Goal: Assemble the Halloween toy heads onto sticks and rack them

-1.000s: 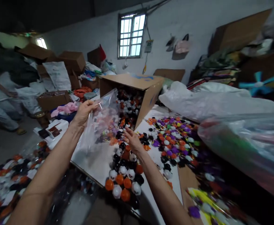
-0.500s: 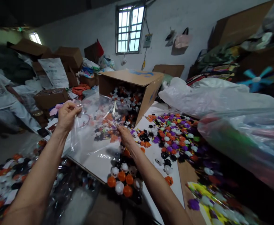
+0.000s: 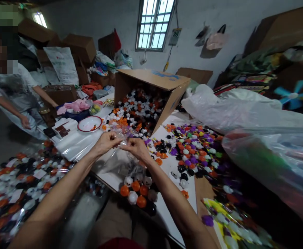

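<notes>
1. Left hand, right hand: both grips pinching the top edge of a clear plastic bag, hands nearly touching.
2. Bag hangs over the white tabletop, just above orange, white and black plastic toys.
3. Tipped cardboard box behind, full of similar toys.
4. Co-worker standing well left.

white table strewn with small plastic toys
</notes>
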`<state>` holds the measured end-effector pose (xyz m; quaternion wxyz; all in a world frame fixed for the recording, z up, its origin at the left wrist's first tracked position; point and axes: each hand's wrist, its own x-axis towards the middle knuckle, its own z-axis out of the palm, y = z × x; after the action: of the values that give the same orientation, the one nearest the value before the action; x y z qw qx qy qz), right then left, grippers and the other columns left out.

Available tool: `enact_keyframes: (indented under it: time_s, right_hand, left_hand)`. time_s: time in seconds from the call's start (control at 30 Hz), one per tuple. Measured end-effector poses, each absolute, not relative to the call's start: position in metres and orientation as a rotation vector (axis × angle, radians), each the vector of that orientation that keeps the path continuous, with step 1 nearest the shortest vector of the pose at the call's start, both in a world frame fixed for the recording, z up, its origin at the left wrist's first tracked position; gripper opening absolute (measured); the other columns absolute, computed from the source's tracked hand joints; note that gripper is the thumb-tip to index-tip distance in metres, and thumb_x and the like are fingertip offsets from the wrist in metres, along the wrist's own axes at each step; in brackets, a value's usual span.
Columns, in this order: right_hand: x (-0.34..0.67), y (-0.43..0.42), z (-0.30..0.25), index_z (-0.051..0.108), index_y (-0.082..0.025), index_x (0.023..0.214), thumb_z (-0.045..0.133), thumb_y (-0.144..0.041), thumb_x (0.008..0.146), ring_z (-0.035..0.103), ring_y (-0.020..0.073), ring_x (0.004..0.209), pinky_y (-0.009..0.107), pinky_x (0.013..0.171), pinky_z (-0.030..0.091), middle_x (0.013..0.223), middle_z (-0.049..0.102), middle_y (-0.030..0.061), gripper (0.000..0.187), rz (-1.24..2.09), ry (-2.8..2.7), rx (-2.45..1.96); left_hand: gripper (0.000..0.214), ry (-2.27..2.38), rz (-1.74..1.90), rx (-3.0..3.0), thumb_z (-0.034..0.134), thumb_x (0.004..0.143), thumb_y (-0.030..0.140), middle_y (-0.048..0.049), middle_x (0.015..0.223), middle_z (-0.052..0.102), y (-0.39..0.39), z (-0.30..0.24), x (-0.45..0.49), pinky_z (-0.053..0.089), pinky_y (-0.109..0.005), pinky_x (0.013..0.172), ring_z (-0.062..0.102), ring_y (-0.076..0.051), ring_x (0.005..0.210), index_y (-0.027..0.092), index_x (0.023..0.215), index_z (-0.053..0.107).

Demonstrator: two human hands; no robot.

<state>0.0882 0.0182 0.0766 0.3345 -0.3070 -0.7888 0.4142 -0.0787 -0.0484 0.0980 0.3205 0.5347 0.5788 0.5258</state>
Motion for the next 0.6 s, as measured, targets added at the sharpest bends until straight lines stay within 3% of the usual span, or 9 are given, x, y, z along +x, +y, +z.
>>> enact_keyframes:
  time_s: [0.13, 0.2, 0.3, 0.37, 0.43, 0.5, 0.6]
  right_hand:
    - [0.103, 0.028, 0.077, 0.036, -0.022, 0.053, 0.065, -0.064, 0.067, 0.033, 0.0089, 0.049, 0.023, 0.05, 0.027, 0.048, 0.037, -0.0066, 0.053, 1.166, -1.867, -0.902]
    - [0.1, 0.016, 0.078, 0.04, -0.021, 0.056, 0.069, -0.057, 0.069, 0.039, 0.0104, 0.054, 0.023, 0.054, 0.031, 0.053, 0.043, -0.0054, 0.047, 1.07, -1.944, -0.853]
    - [0.083, -0.021, 0.077, 0.049, -0.02, 0.066, 0.07, -0.035, 0.074, 0.05, 0.0134, 0.069, 0.023, 0.063, 0.037, 0.071, 0.056, -0.001, 0.027, 0.83, -2.272, -0.528]
    - [0.07, -0.043, 0.074, 0.053, -0.02, 0.072, 0.065, -0.021, 0.075, 0.052, 0.0135, 0.072, 0.023, 0.063, 0.037, 0.08, 0.059, 0.0, 0.013, 0.664, -2.477, -0.387]
    - [0.063, -0.048, 0.07, 0.055, -0.021, 0.077, 0.056, -0.012, 0.075, 0.052, 0.0132, 0.068, 0.023, 0.06, 0.036, 0.08, 0.06, -0.0002, 0.01, 0.549, -2.566, -0.413]
    - [0.063, -0.032, 0.066, 0.057, -0.02, 0.084, 0.049, -0.005, 0.072, 0.053, 0.0144, 0.065, 0.024, 0.059, 0.036, 0.078, 0.062, 0.0013, 0.021, 0.498, -2.537, -0.496]
    - [0.071, 0.028, 0.066, 0.06, -0.019, 0.093, 0.051, -0.005, 0.068, 0.058, 0.0174, 0.069, 0.025, 0.061, 0.038, 0.083, 0.067, 0.0052, 0.03, 0.467, -2.477, -0.762]
  left_hand:
    - [0.029, 2.027, 1.394, 1.431, 0.062, 0.075, 0.043, -0.0045, 0.061, 0.061, -0.067, 0.105, -0.116, 0.046, -0.029, 0.057, 0.059, -0.019, 0.06, 0.017, 0.065, 0.053]
    - [0.023, 2.411, 1.373, 1.612, 0.061, 0.077, 0.037, -0.0134, 0.089, 0.068, -0.078, 0.109, -0.122, 0.05, -0.038, 0.075, 0.064, -0.028, 0.088, 0.015, 0.082, 0.06]
    - [0.03, 2.553, 1.072, 2.239, 0.057, 0.081, 0.024, -0.0184, 0.13, 0.056, -0.091, 0.112, -0.114, 0.04, -0.046, 0.1, 0.048, -0.033, 0.127, 0.015, 0.11, 0.06]
    - [0.026, 2.354, 0.66, 2.554, 0.05, 0.084, 0.013, -0.0156, 0.123, 0.062, -0.094, 0.114, -0.109, 0.041, -0.044, 0.1, 0.053, -0.029, 0.122, 0.018, 0.106, 0.062]
    - [0.024, 2.271, 0.407, 2.549, 0.044, 0.084, 0.006, -0.0121, 0.101, 0.068, -0.092, 0.116, -0.108, 0.046, -0.039, 0.091, 0.063, -0.025, 0.103, 0.018, 0.094, 0.063]
    - [0.02, 2.323, 0.52, 2.343, 0.043, 0.085, 0.008, -0.0089, 0.087, 0.068, -0.087, 0.12, -0.109, 0.048, -0.034, 0.083, 0.065, -0.022, 0.088, 0.018, 0.086, 0.061]
    - [0.015, 2.165, 1.152, 1.961, 0.044, 0.09, 0.022, -0.0046, 0.08, 0.064, -0.069, 0.129, -0.104, 0.047, -0.031, 0.077, 0.061, -0.018, 0.079, 0.019, 0.081, 0.057]
